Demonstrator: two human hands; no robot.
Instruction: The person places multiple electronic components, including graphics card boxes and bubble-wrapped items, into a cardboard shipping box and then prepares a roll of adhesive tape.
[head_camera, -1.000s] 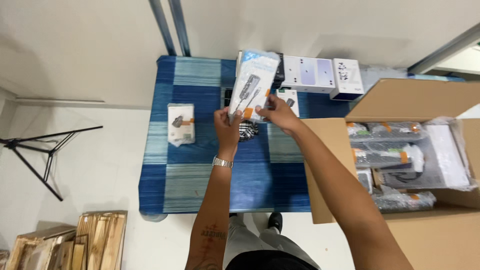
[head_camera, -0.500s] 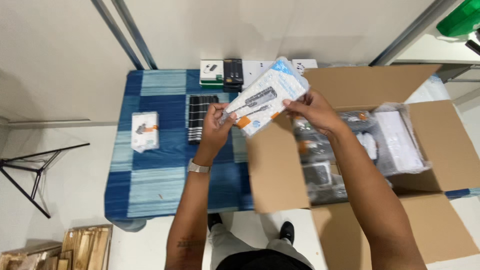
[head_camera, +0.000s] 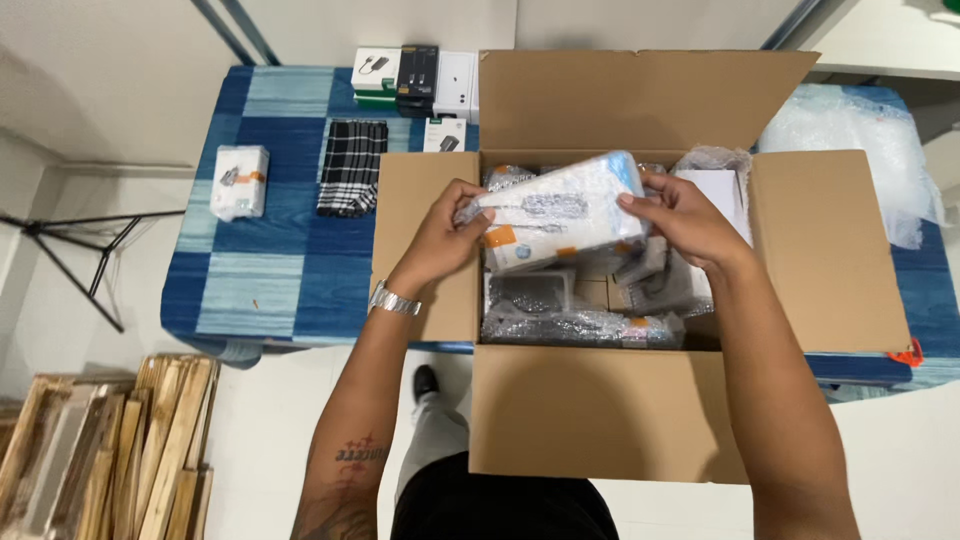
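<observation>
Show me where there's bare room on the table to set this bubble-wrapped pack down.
The blue checked tablecloth is bare in front of the small wrapped pack and the folded black checked cloth, left of the cardboard box. The back edge is crowded with small boxes; the box interior is packed, and bubble wrap covers the right end.

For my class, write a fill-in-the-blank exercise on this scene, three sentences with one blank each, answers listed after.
1. Both hands, the left hand and the right hand, hold a bubble-wrapped package above the open ____ box.
2. The folded checked cloth lies on the ____ tablecloth.
3. A wristwatch sits on the ____ wrist.

Missing words: cardboard; blue; left
</observation>
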